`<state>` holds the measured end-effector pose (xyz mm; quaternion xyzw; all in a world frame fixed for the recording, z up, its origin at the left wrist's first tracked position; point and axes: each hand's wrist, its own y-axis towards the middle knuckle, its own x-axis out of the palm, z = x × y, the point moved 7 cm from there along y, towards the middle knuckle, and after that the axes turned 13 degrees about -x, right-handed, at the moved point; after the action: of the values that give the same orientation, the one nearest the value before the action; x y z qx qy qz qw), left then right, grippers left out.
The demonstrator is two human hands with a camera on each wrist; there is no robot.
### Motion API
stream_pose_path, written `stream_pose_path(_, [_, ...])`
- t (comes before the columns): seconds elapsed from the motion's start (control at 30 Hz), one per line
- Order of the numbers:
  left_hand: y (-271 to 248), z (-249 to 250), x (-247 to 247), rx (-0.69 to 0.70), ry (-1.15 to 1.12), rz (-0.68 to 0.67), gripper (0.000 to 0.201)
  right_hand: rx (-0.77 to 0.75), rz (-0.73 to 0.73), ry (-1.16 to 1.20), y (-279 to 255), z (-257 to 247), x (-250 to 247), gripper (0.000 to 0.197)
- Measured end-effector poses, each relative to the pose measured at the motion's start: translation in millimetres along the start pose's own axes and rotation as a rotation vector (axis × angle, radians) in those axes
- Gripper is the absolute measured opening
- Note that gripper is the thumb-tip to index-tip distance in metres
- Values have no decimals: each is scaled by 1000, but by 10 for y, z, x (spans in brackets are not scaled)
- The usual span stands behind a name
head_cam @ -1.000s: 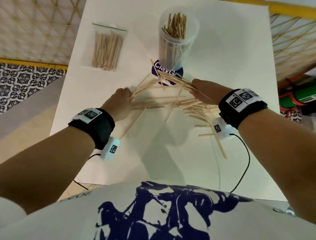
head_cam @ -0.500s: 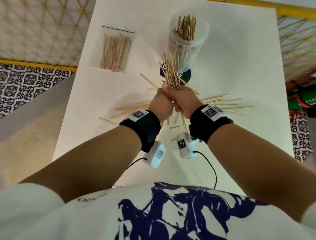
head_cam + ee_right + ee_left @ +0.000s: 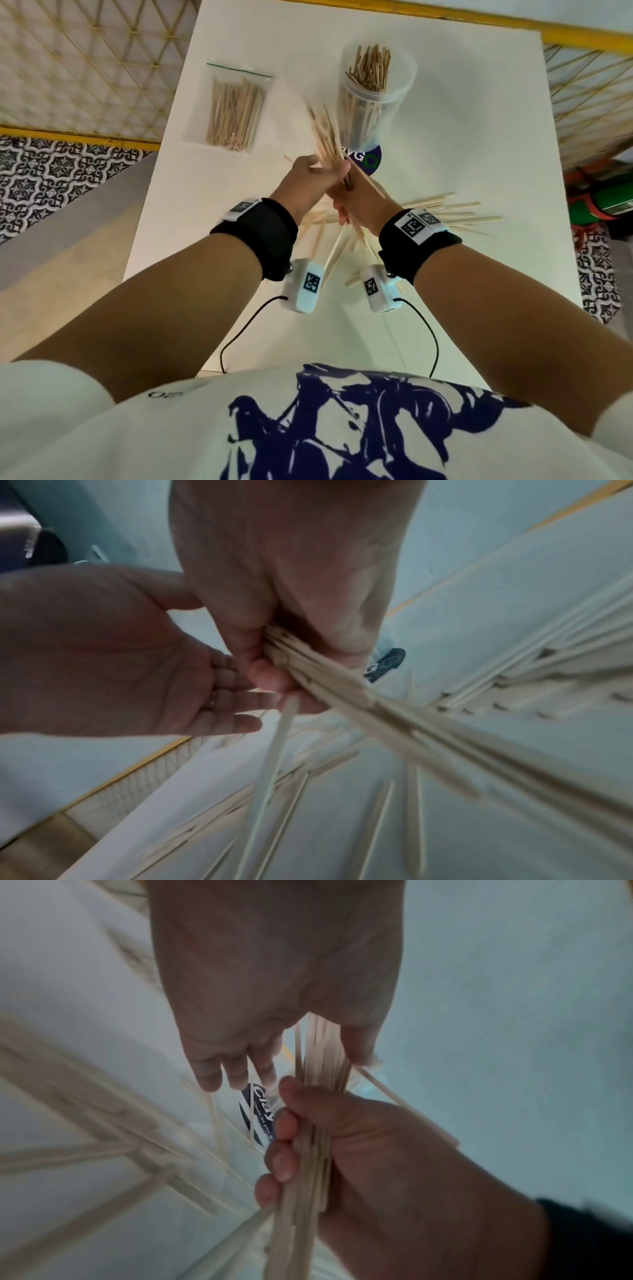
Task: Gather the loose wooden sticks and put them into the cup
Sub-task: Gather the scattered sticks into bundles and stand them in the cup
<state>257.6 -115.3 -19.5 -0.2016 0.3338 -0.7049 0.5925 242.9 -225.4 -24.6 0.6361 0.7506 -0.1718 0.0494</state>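
Upper left of the frame: zip bag [image 3: 236, 109] of sticks lying flat on the bench [image 3: 479, 171], not in play. Centre: left hand [image 3: 308, 185] with fingers straight and loose against the bundle [image 3: 327, 137]; right hand [image 3: 363, 202] wrapped tight round its lower part. Bundle long axis points up and away, tips tilted left of the cup [image 3: 375, 92]. Cup is just beyond and right of the hands, upright, already holding sticks. My read: right hand is nearer and must swing tips right over the rim. Right of frame: loose sticks [image 3: 455, 216] remain on the bench.
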Motion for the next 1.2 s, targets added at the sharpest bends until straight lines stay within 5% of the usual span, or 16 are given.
stream_pose_path(0.13, [17,102,39,-35,-352,-129,108,-168,-112,-191,40,-232,51,16])
stream_pose_path(0.3, [82,142,-84,27,-411,-62,47,-137,-257,-85,47,-313,84,38])
stream_pose_path(0.5, [31,314,-191,97,-513,-102,30,41,-554,384,30,-308,173,72])
stream_pose_path(0.7, [-18,538,-250,194,-488,-86,15,97,-670,775,10,-467,-29,87])
stream_pose_path(0.83, [-141,686,-165,222,-393,-32,14,6,-554,447,131,-580,-45,58])
stream_pose_path(0.9, [-201,751,-123,244,-240,36,25,-58,-432,274,225,-634,-15,64])
stream_pose_path(0.97, [-266,804,-112,275,-74,105,32,-49,-346,311,244,-637,25,70])
stream_pose_path(1.03, [-309,822,-121,292,-28,116,28,-51,-283,276,210,-633,16,50])
stream_pose_path(1.1, [-366,830,-118,321,-44,41,25,-71,-211,117,172,-692,-45,9])
stream_pose_path(1.2, [-474,822,-41,325,-187,-162,50,-110,-75,25,135,-860,-234,16])
